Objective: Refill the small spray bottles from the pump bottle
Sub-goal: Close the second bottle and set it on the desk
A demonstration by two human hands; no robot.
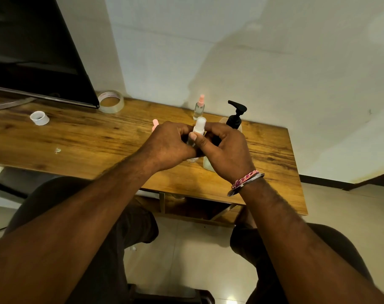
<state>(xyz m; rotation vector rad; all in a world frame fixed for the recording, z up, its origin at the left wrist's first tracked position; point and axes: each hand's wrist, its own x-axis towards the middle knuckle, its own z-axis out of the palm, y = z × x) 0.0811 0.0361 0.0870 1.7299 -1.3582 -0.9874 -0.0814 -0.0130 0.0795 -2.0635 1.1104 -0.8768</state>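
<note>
Both hands meet over the middle of a wooden table (76, 137), its top a warm, streaky grain with a squared front edge. The left hand (164, 145) and right hand (225, 148) together hold a small spray bottle (197, 130), a slim clear cylinder topped by a frosted white cap. Fingers of both hands are curled round it; the right thumb presses across its neck just under the cap, and the left fingers wrap the body, hiding most of it. The bottle's base shows faintly below the left hand, close to the tabletop.

Behind the hands stands a second spray bottle (199, 107), clear glass-like with a pale pink nozzle, upright near the wall. Just beside it to the right is the pump bottle (236, 116), its glossy black pump head and spout showing above the right hand, its translucent body mostly hidden. A pink tip (155, 123) peeks out left of the left hand; what it belongs to cannot be told.

A woven pink-and-white wristband (244, 179) circles the right wrist. Farther left lie a roll of clear tape (110, 102), a short white ring (39, 118) and a dark monitor (33, 51).
</note>
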